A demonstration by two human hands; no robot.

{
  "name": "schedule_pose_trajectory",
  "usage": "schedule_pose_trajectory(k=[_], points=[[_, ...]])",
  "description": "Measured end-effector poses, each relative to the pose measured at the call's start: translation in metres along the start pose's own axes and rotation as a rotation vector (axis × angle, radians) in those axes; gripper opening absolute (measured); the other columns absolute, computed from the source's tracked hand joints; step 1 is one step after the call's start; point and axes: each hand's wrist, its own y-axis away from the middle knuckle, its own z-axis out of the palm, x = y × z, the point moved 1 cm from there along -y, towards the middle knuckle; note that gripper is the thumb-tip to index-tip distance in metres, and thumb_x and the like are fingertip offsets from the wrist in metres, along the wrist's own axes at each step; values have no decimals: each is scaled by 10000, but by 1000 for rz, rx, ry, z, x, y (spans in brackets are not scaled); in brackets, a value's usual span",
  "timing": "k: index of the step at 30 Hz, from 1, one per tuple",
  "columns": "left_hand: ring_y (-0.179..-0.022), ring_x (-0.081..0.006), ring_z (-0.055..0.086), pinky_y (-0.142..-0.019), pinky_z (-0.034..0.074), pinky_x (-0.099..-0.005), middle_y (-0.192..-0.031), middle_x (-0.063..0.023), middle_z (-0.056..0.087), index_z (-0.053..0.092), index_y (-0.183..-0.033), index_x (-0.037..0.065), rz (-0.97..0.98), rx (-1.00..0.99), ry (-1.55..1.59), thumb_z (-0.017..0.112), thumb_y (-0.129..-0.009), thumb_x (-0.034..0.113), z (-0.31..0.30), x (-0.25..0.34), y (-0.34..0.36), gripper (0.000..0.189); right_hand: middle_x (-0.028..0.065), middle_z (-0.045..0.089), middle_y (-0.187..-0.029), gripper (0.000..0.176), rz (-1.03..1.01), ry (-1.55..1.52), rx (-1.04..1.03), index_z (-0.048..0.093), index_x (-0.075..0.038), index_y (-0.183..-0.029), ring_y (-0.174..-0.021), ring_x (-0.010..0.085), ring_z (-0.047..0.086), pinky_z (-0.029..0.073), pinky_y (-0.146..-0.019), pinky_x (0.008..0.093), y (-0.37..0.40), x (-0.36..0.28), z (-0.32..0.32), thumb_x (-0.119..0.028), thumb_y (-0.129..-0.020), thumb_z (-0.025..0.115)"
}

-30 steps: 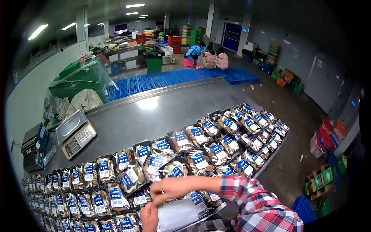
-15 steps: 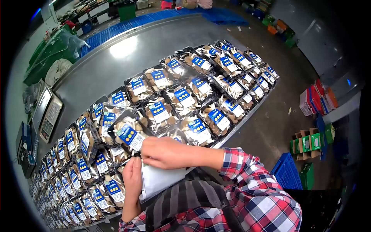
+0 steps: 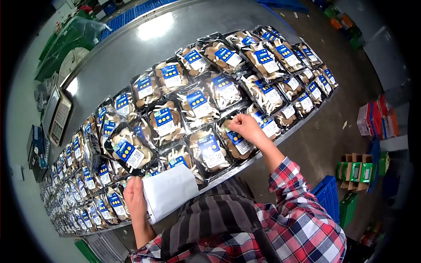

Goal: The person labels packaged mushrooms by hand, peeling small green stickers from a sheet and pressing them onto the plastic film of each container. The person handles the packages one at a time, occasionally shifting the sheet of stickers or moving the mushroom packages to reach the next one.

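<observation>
My left hand (image 3: 135,195) grips the edge of a white paper sheet (image 3: 171,193) in front of my apron. My right hand (image 3: 246,128) is closed in a pinch over a black tray of mushrooms (image 3: 240,147) wrapped in film. At its fingertips a small green sticker (image 3: 228,130) shows in part, against the upper corner of the pack's blue-and-white label. A neighbouring mushroom pack (image 3: 210,151) has a green sticker on its label's top corner. Another pack (image 3: 129,149) lies tilted on top of others, just beyond the left hand.
Rows of similar mushroom packs (image 3: 199,103) cover much of the metal table (image 3: 184,26). A scale (image 3: 59,118) stands at the left. On the floor to the right are a blue crate (image 3: 326,197) and green-and-brown cartons (image 3: 355,171).
My right hand has moved from beside the left hand out to the right, onto a mushroom pack. More of the white sheet now shows in my left hand. The view has shifted.
</observation>
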Motion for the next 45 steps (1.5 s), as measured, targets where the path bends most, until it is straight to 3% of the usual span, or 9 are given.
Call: schedule_pose_trajectory(k=[4, 8, 13, 16, 19, 26, 33, 37, 45], points=[[-600, -17, 288, -519, 248, -189, -626, 79, 356, 438, -665, 66, 12, -42, -7, 478, -917, 183, 1, 14, -6, 281, 152, 606, -783, 251, -70, 487, 166, 521, -28, -755, -689, 338, 587, 468, -637, 410, 3, -4, 15, -237, -719, 656], [-583, -23, 331, -521, 272, -184, -624, 68, 411, 526, -722, 39, 103, -106, -7, 491, -902, 177, -10, 30, -9, 230, 157, 592, -715, 280, 80, 516, 285, 457, -51, -912, -675, 321, 603, 472, -600, 407, 0, 5, 0, -232, -779, 624], [-683, -83, 543, -633, 424, -204, -763, -45, 622, 606, -803, -2, 96, -235, 110, 511, -872, 132, -13, 56, -4, 178, 137, 633, -905, 460, 179, -503, -793, 361, -117, -1284, -705, 171, 616, 502, -633, 255, 41, -33, 32, -419, -947, 273], [-664, -114, 547, -632, 420, -224, -713, -48, 600, 606, -763, -8, 242, -265, 158, 555, -842, 173, -9, 67, 0, 205, 181, 572, -1082, 513, 125, -934, -951, 339, -50, -1306, -916, 203, 601, 489, -793, 272, 67, -66, 51, -412, -952, 260], [-746, -119, 514, -680, 414, -260, -792, -46, 595, 624, -931, -16, 159, -387, -63, 521, -875, 146, -24, 67, 6, 200, 96, 581, -1024, 494, 298, -1145, -740, 492, -23, -1182, -892, 145, 580, 459, -808, 267, 73, -104, 47, -408, -950, 286], [-962, -185, 504, -803, 384, -258, -1117, -143, 507, 599, -831, -3, 476, -83, -133, 493, -866, 58, -15, 61, 3, 127, 15, 582, -950, 279, -69, -687, -355, 584, -26, -1024, -855, 66, 519, 410, -751, 209, 75, -123, 41, -263, -883, 541], [-775, -76, 516, -702, 413, -205, -878, -4, 549, 536, -960, 57, -115, -157, 367, 484, -903, 151, -16, -24, -9, 121, 29, 573, -987, 233, -212, -606, -130, 541, -28, -1073, -894, 86, 530, 414, -794, 227, 78, -158, 55, -128, -862, 545], [-867, -137, 569, -812, 426, -254, -990, -130, 600, 479, -1057, 4, -68, -191, 671, 583, -800, 8, -17, -7, 1, 277, 63, 532, -1055, 275, -268, -467, -150, 533, -46, -1112, -968, 145, 507, 380, -858, 249, 81, -167, 55, -94, -842, 544], [-853, -116, 567, -785, 443, -224, -991, -93, 600, 539, -1101, -51, 138, 123, 612, 562, -808, -19, -31, -17, -5, 295, 50, 553, -1074, 300, -294, -603, -76, 541, -16, -1115, -934, 108, 511, 417, -786, 235, 77, -170, 66, -70, -820, 567]])
